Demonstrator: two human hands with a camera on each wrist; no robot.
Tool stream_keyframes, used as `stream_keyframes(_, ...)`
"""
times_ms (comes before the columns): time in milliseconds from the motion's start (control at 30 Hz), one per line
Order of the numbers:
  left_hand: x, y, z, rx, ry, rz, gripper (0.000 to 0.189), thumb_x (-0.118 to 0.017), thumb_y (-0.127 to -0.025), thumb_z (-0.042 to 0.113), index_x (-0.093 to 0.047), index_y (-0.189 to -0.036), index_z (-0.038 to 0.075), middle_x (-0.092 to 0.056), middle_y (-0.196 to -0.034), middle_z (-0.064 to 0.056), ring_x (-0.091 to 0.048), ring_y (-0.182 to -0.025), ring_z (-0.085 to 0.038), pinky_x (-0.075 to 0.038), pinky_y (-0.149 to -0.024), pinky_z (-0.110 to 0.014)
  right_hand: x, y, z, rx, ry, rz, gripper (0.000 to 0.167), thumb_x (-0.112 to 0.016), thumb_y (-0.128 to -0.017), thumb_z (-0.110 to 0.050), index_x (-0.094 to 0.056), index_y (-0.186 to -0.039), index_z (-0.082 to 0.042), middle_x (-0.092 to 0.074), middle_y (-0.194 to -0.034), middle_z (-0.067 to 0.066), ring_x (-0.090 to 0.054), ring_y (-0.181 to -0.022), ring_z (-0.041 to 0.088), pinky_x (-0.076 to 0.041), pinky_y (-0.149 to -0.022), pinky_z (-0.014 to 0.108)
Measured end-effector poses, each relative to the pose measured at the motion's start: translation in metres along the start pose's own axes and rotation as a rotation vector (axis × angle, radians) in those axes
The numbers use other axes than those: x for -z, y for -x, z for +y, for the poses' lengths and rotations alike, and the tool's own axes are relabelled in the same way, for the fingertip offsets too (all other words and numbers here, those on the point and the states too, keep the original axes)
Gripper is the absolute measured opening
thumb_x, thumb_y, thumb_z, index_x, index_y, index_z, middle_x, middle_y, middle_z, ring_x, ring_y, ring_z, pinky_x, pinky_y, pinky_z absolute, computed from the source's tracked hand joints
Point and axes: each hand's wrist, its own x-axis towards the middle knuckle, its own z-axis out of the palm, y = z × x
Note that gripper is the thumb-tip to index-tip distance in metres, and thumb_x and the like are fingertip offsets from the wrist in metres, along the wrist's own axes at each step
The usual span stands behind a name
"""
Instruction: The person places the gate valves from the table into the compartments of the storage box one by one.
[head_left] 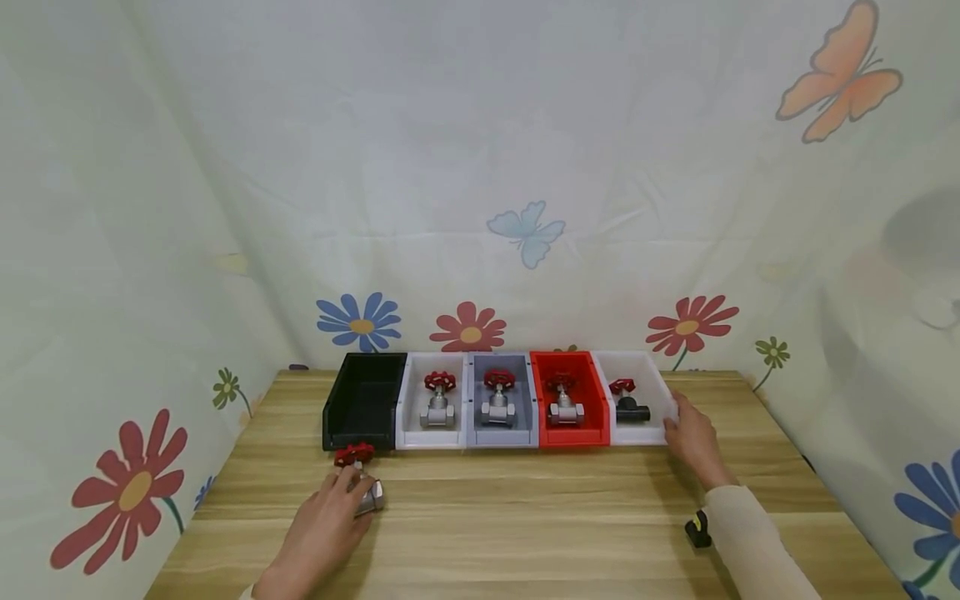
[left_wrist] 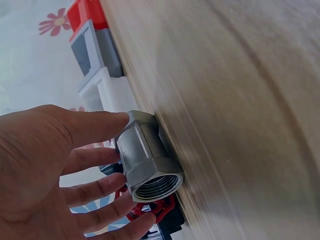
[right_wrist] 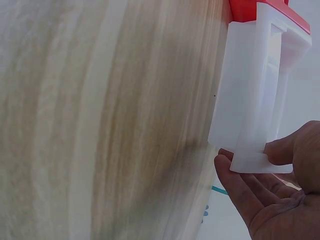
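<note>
My left hand (head_left: 322, 521) is at a steel gate valve (left_wrist: 140, 150) on the table, in front of the black bin (head_left: 367, 367). Its thumb and index finger hold the valve's hexagonal body from either side, and the other fingers spread beside the red handwheel (head_left: 354, 454). One threaded opening faces the left wrist camera. At the row's right end, my right hand (head_left: 693, 437) pinches the side wall of a white bin (right_wrist: 247, 90), thumb inside and fingers outside. A black valve (head_left: 632, 411) with a red handwheel lies in that bin.
Between the end bins stand another white bin (head_left: 411, 392), a grey bin (head_left: 502, 437) and a red bin (head_left: 572, 435), each with a steel red-wheeled valve. A small black-and-yellow object (head_left: 698, 530) lies by the right sleeve. Behind the wooden table (head_left: 525, 517) hangs a flowered curtain (head_left: 465, 167).
</note>
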Motion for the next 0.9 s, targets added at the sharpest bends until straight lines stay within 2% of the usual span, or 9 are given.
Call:
stream_keyframes(300, -0.0046, 0.0023, -0.0059, 0.031, -0.004, 0.069, 0.046, -0.083, -0.072, 0.019, -0.069, -0.116, 0.014, -0.06, -0.104, -0.006, -0.061, -0.093, -0.026, -0.051, -0.06, -0.042, 0.0001, -0.0002, -0.001, 0.003, 0.001, -0.004, 0.054, -0.053, -0.092, -0.005, -0.038, -0.141, 0.01, -0.053, -0.127, 0.041, -0.054, -0.112, 0.058, -0.044, -0.093, 0.065)
stream_keyframes(567, -0.0029, 0.0024, -0.0044, 0.066, 0.023, 0.01, 0.049, -0.081, -0.075, 0.021, -0.067, -0.121, 0.017, -0.061, -0.106, -0.012, -0.065, -0.092, -0.03, -0.052, -0.062, -0.047, 0.0002, -0.0003, -0.0005, 0.011, 0.003, 0.001, 0.053, -0.053, -0.092, -0.005, -0.037, -0.141, 0.01, -0.053, -0.126, 0.041, -0.054, -0.11, 0.058, -0.044, -0.092, 0.065)
stream_keyframes(767, -0.003, -0.0004, -0.006, 0.071, 0.019, -0.032, 0.051, -0.081, -0.075, 0.024, -0.065, -0.123, 0.018, -0.061, -0.103, -0.016, -0.066, -0.085, -0.029, -0.051, -0.057, -0.046, 0.0007, -0.0002, -0.0017, 0.002, 0.002, -0.005, 0.053, -0.052, -0.093, -0.005, -0.037, -0.141, 0.011, -0.053, -0.126, 0.041, -0.055, -0.11, 0.057, -0.044, -0.092, 0.065)
stream_keyframes(900, -0.0035, -0.0027, -0.0072, 0.071, 0.006, -0.037, 0.05, -0.081, -0.076, 0.025, -0.064, -0.123, 0.019, -0.061, -0.102, -0.02, -0.066, -0.08, -0.03, -0.049, -0.054, -0.046, 0.0004, -0.0003, -0.0013, 0.009, 0.007, -0.002, 0.053, -0.053, -0.092, -0.004, -0.037, -0.141, 0.011, -0.053, -0.125, 0.042, -0.055, -0.109, 0.058, -0.045, -0.091, 0.065)
